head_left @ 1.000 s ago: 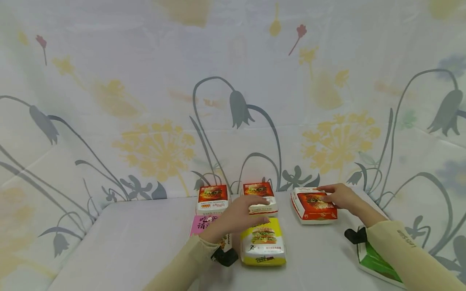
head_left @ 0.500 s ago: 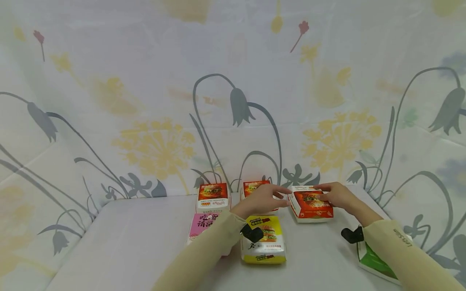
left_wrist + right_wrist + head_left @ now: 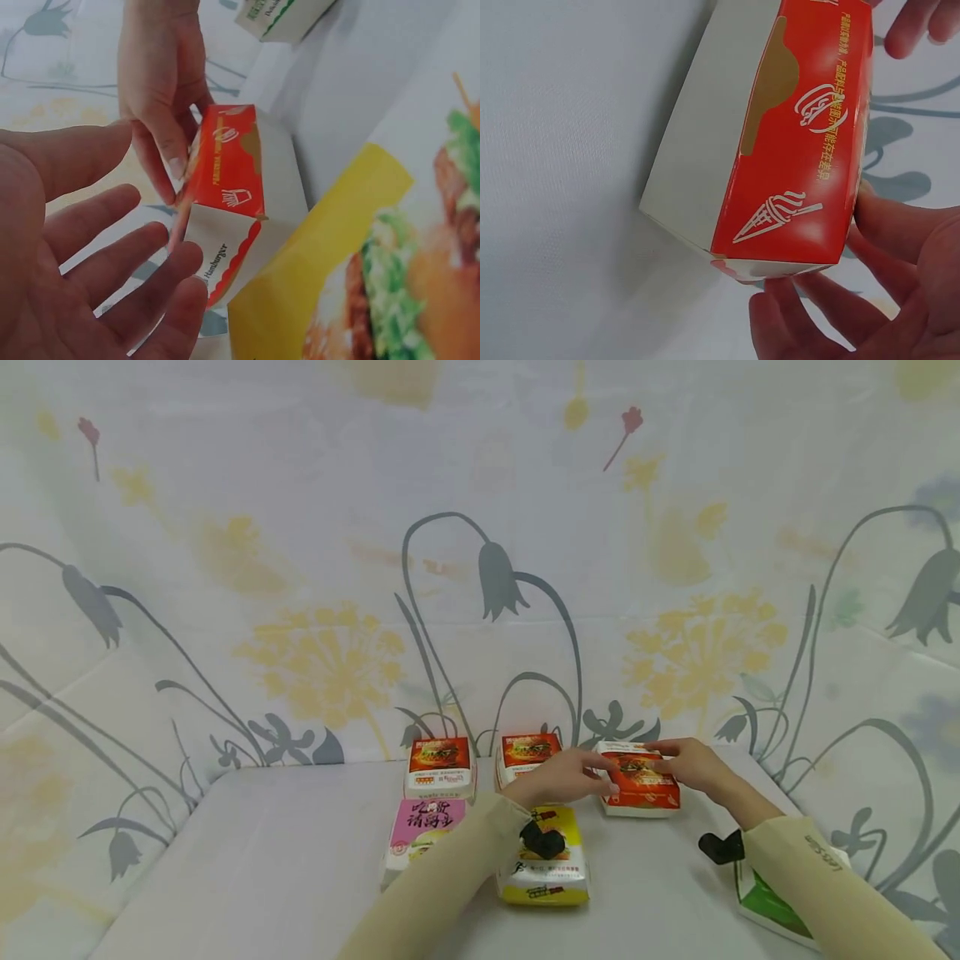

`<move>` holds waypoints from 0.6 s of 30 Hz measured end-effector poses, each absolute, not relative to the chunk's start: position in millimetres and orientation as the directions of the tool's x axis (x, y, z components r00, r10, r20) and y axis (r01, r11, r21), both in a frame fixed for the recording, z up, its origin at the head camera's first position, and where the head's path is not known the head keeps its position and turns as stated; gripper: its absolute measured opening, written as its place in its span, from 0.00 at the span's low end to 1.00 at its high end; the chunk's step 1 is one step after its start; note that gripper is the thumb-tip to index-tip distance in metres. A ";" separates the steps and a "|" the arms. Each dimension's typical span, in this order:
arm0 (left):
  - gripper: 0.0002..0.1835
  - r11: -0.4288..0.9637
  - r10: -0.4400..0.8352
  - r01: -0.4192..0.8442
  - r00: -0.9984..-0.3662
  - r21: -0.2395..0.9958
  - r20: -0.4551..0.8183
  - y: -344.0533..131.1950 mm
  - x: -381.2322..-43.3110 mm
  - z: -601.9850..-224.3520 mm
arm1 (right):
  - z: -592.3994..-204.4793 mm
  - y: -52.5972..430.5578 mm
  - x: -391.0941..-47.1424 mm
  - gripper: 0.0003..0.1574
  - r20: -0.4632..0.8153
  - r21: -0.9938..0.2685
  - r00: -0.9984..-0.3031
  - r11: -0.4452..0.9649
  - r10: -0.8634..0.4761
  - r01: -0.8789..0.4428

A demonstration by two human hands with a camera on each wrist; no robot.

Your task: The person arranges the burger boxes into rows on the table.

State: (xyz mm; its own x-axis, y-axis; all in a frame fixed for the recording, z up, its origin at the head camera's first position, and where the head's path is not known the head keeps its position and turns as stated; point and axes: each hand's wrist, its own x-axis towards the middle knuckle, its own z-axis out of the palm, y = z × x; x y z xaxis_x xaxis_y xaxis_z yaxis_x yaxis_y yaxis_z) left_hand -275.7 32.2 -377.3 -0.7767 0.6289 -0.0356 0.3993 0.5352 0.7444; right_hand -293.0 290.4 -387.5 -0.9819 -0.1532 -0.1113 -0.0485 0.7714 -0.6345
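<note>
A red and white burger box (image 3: 643, 797) lies at the back right of the table. My right hand (image 3: 701, 770) holds it at its right side, thumb near the top edge and fingers curled along the side, as the right wrist view shows on the box (image 3: 795, 142). From the left reaches my left hand (image 3: 562, 777), its fingers extended and spread; its fingertips overlap the box's left edge in the head view. In the left wrist view the loose fingers (image 3: 120, 247) come close to the box (image 3: 225, 165), and the palm holds nothing.
Two more red burger boxes stand at the back, one left (image 3: 438, 768) and one centre (image 3: 528, 752). In front are a pink box (image 3: 420, 827) and a yellow box (image 3: 543, 893), partly under the left arm. A green box (image 3: 772, 902) lies beneath the right forearm. Behind hangs a flowered cloth (image 3: 480, 652).
My left hand has moved right, from above the yellow box to the left side of the red box. My right hand and that box have shifted slightly left.
</note>
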 end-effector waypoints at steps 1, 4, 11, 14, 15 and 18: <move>0.18 0.541 0.633 0.403 -0.773 0.738 -0.042 32.9 -276.0 -378.4 | -387.7 290.1 -293.0 0.31 -0.108 -0.634 -0.982 0.772 -0.153 -0.050; 0.18 0.560 0.632 0.393 -0.772 0.729 -0.069 35.0 -276.7 -381.9 | -388.2 289.6 -293.1 0.32 -0.095 -0.627 -0.984 0.777 -0.149 -0.057; 0.23 0.588 0.614 0.380 -0.784 0.714 -0.088 38.0 -277.7 -385.5 | -390.0 286.9 -292.6 0.33 -0.018 -0.630 -0.982 0.765 -0.186 -0.133; 0.25 0.612 0.595 0.365 -0.797 0.702 -0.104 39.0 -277.5 -385.4 | -389.9 286.2 -292.5 0.32 0.003 -0.641 -0.978 0.750 -0.210 -0.163; 0.25 0.621 0.585 0.358 -0.803 0.698 -0.109 39.1 -277.3 -385.2 | -389.6 286.1 -292.3 0.32 0.000 -0.647 -0.977 0.745 -0.213 -0.163; 0.26 0.627 0.569 0.330 -0.813 0.706 -0.124 39.2 -276.5 -384.6 | -389.3 286.9 -292.0 0.32 -0.014 -0.655 -0.976 0.740 -0.217 -0.155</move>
State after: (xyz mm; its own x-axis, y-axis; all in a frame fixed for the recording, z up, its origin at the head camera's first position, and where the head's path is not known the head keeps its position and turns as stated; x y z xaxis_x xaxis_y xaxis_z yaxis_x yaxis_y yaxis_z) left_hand -276.5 39.2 -384.6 -0.8130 0.5689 -0.1244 0.3304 0.6265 0.7059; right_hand -292.0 286.9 -389.3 -0.9760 -0.2171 -0.0141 -0.1550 0.7396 -0.6549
